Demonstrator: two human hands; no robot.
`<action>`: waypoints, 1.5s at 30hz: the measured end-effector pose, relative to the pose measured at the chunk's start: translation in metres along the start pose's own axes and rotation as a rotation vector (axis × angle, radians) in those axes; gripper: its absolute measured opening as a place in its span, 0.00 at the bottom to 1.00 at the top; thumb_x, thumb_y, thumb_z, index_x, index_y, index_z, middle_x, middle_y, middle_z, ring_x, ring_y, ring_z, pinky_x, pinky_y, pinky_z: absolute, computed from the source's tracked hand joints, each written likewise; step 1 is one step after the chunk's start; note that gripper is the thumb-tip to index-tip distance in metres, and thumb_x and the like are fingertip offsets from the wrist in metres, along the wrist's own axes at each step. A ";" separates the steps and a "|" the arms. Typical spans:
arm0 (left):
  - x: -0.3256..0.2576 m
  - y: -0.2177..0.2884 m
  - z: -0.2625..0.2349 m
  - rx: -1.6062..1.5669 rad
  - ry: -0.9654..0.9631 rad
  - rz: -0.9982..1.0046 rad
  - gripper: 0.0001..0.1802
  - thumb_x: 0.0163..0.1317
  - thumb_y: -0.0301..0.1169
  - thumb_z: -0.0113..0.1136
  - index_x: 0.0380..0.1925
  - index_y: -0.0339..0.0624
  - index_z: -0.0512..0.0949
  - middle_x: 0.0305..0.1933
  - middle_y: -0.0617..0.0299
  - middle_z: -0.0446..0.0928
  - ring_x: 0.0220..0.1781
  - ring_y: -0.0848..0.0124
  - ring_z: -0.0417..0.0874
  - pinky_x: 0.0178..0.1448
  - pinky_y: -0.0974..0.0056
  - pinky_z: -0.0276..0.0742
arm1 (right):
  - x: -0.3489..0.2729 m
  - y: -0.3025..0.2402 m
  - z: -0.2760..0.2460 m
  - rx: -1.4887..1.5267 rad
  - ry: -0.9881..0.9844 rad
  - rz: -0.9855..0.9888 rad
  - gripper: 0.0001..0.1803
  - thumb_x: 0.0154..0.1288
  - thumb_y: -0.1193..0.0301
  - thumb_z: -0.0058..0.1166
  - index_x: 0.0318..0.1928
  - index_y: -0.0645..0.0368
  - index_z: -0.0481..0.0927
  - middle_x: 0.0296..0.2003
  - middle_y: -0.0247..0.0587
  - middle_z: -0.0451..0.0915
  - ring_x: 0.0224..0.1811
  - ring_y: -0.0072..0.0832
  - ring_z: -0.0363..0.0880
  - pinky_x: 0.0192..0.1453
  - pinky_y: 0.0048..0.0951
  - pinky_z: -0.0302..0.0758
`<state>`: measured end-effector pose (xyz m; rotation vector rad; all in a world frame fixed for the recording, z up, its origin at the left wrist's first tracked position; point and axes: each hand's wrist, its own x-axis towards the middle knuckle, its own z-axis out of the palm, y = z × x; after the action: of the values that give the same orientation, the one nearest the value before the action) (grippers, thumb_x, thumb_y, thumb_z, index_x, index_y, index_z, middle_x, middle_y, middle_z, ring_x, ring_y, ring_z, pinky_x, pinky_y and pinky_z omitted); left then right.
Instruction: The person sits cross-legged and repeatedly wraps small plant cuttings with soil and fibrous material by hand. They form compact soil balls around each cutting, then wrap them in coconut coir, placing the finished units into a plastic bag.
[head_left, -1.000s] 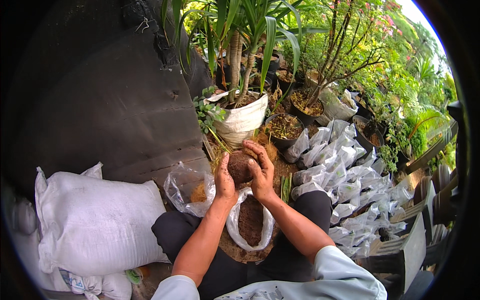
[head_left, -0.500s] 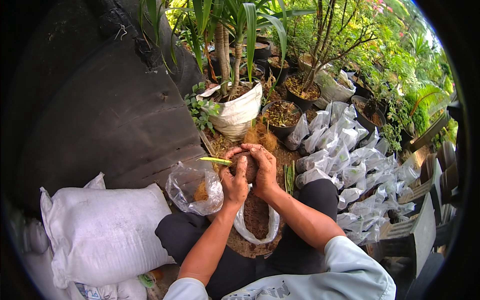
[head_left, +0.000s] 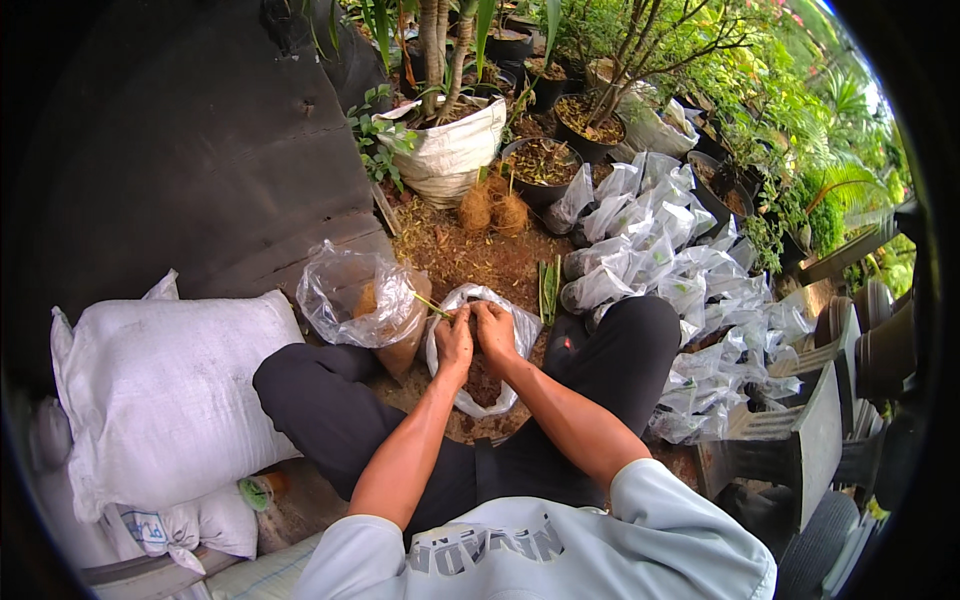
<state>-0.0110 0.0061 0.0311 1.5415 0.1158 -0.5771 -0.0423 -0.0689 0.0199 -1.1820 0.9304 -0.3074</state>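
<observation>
My left hand (head_left: 455, 343) and my right hand (head_left: 495, 336) are cupped together, fingers curled inward, over an open white plastic bag (head_left: 519, 333) of dark soil (head_left: 482, 386). Most of what they hold is hidden by the fingers; half a second ago it showed as a ball of dark soil. A thin green leaf cutting (head_left: 432, 304) sticks out to the left from between the hands. Just left of them stands a clear plastic bag (head_left: 352, 300) with brown fibre inside.
Two brown fibre balls (head_left: 493, 208) lie ahead, with cut green leaves (head_left: 548, 290) nearer on the ground. Many filled clear bags (head_left: 690, 290) crowd the right. A large white sack (head_left: 180, 390) lies left, and potted plants (head_left: 540, 165) stand at the back.
Both hands have lowered from above the white bag to its opening and closed in, so the soil ball is now hidden. The view has shifted, showing more of my lap.
</observation>
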 end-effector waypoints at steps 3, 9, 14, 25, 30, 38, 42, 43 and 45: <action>0.005 -0.006 0.001 0.004 0.011 0.011 0.18 0.72 0.42 0.56 0.35 0.35 0.79 0.32 0.63 0.75 0.38 0.74 0.72 0.42 0.62 0.70 | 0.011 0.013 -0.001 -0.095 0.014 -0.011 0.18 0.67 0.60 0.55 0.39 0.64 0.85 0.33 0.41 0.85 0.34 0.26 0.79 0.41 0.32 0.75; 0.003 -0.002 -0.002 0.033 0.115 -0.106 0.26 0.68 0.45 0.59 0.45 0.26 0.78 0.44 0.49 0.79 0.47 0.65 0.77 0.51 0.56 0.73 | 0.018 0.025 0.006 -0.161 0.039 0.107 0.21 0.65 0.56 0.55 0.41 0.63 0.86 0.38 0.49 0.87 0.41 0.35 0.84 0.50 0.36 0.77; 0.009 -0.009 -0.007 0.028 0.119 -0.163 0.32 0.66 0.49 0.59 0.54 0.27 0.77 0.54 0.47 0.77 0.55 0.61 0.76 0.57 0.54 0.72 | 0.022 0.028 0.009 -0.239 0.027 0.069 0.23 0.64 0.54 0.55 0.44 0.64 0.86 0.39 0.49 0.87 0.41 0.35 0.84 0.50 0.36 0.77; 0.012 -0.010 -0.012 0.045 0.039 -0.198 0.40 0.64 0.55 0.57 0.60 0.26 0.73 0.62 0.42 0.72 0.62 0.55 0.73 0.63 0.50 0.69 | 0.027 0.028 0.007 -0.369 0.010 0.113 0.27 0.63 0.51 0.52 0.47 0.63 0.86 0.44 0.58 0.86 0.51 0.48 0.84 0.57 0.41 0.76; 0.017 -0.012 -0.015 0.016 0.003 -0.212 0.42 0.64 0.57 0.57 0.62 0.27 0.72 0.66 0.40 0.69 0.65 0.54 0.71 0.66 0.49 0.67 | 0.024 0.021 0.010 -0.430 0.004 0.135 0.27 0.63 0.51 0.52 0.46 0.63 0.85 0.44 0.60 0.85 0.52 0.49 0.83 0.58 0.42 0.75; 0.016 -0.008 -0.016 0.054 -0.027 -0.229 0.39 0.66 0.56 0.54 0.63 0.30 0.72 0.66 0.42 0.70 0.66 0.54 0.71 0.66 0.50 0.67 | 0.026 0.021 0.009 -0.387 -0.016 0.135 0.27 0.63 0.50 0.53 0.45 0.63 0.85 0.42 0.56 0.86 0.48 0.44 0.85 0.55 0.40 0.76; 0.016 -0.010 -0.013 0.084 0.072 -0.177 0.34 0.69 0.52 0.54 0.54 0.26 0.77 0.53 0.43 0.78 0.53 0.58 0.79 0.57 0.55 0.73 | 0.027 0.022 0.009 -0.378 -0.020 0.160 0.28 0.63 0.49 0.53 0.45 0.63 0.85 0.42 0.56 0.86 0.48 0.44 0.85 0.55 0.40 0.76; 0.017 -0.011 -0.012 0.081 0.085 -0.175 0.34 0.69 0.52 0.54 0.53 0.26 0.77 0.52 0.43 0.79 0.53 0.58 0.79 0.56 0.55 0.74 | 0.027 0.023 0.009 -0.382 -0.025 0.132 0.28 0.63 0.49 0.53 0.46 0.63 0.85 0.42 0.56 0.86 0.48 0.44 0.85 0.56 0.39 0.76; 0.019 -0.013 -0.012 0.105 0.115 -0.196 0.33 0.69 0.52 0.54 0.52 0.26 0.78 0.51 0.43 0.79 0.52 0.58 0.79 0.55 0.54 0.74 | 0.027 0.024 0.009 -0.379 -0.031 0.151 0.28 0.63 0.49 0.53 0.46 0.63 0.85 0.43 0.57 0.86 0.49 0.44 0.84 0.56 0.39 0.75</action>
<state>0.0039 0.0132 0.0106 1.6765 0.3319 -0.6569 -0.0252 -0.0712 -0.0133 -1.4464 1.0740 0.0121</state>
